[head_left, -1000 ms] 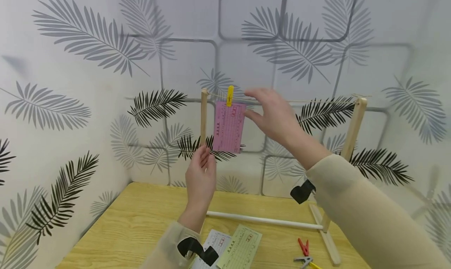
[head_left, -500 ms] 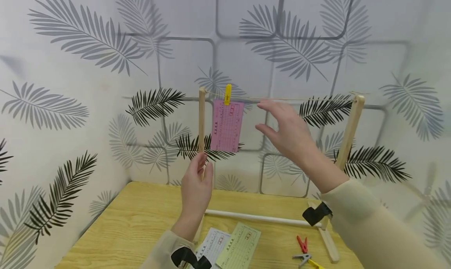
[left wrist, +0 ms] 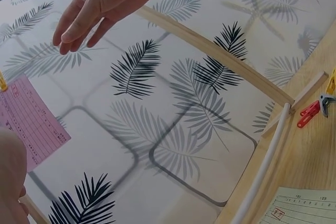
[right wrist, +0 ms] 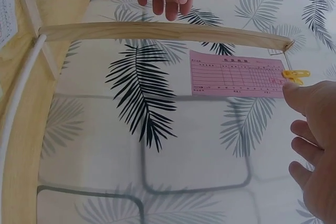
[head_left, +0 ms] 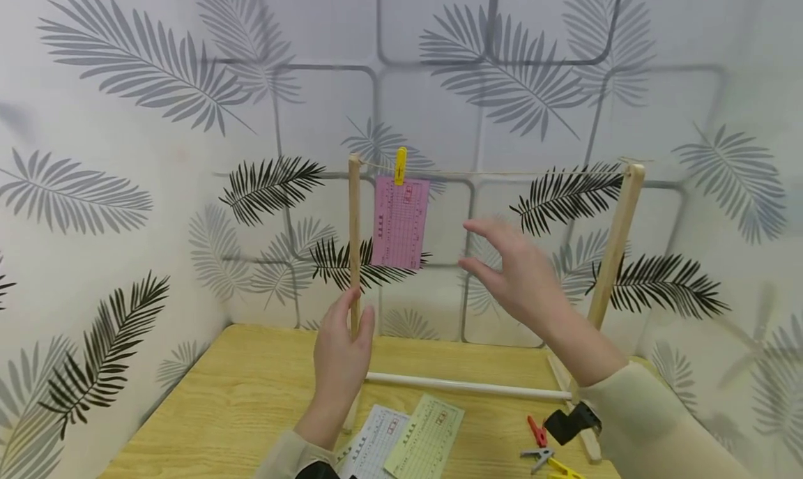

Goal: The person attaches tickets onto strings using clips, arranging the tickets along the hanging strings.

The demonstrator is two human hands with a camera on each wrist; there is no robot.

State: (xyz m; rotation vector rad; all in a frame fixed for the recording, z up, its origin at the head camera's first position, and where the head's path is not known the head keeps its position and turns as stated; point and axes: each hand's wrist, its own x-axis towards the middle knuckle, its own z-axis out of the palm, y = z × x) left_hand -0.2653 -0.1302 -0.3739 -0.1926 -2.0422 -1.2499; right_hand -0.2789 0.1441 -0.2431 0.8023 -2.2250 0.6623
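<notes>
Leaf-patterned wallpaper covers the walls behind a yellow wooden table. On the table stands a small wooden drying rack with two upright posts and a thin string stretched between their tops. A white rod joins the posts down low.

A pink slip hangs from the string near the left post. A yellow clothespin pins it at the top.

The left hand is by the lower part of the left post, fingers straight and pointing up, holding nothing. Whether it touches the post cannot be told. The right hand floats in the air between the two posts, lower than the string and to the right of the pink slip. Its fingers are loose and spread, and it holds nothing.

On the table near the person lie a white slip and a green slip, side by side. Further right lie a red clothespin, a grey clothespin and another yellow clothespin.
</notes>
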